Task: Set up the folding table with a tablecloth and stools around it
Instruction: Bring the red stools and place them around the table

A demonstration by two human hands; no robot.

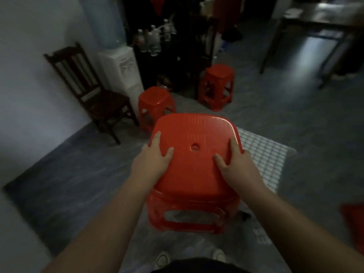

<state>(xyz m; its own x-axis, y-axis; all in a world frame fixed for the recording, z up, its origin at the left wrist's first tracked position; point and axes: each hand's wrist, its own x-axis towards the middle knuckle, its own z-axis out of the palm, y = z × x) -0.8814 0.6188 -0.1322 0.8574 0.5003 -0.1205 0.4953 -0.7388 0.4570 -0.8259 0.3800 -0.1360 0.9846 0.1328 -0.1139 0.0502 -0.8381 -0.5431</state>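
Held by its seat edges, a red stool [195, 150] sits in the grip of the left hand [155, 156] and right hand [234, 166]. Beyond, a second stool [155, 103] and third stool [216, 85] seemingly await placing.

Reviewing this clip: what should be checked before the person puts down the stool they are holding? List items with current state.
1. Left hand grips the held stool by its seat edge: ok.
2. Right hand grips the opposite edge: ok.
3. Feet of the held stool off the floor: cannot tell, feet hidden.
4. Checked tablecloth spread flat, right of the held stool: ok.
5. Near stool and far stool upright on the floor ahead: ok.
6. Blurred red object at the right edge out of the way: cannot tell.
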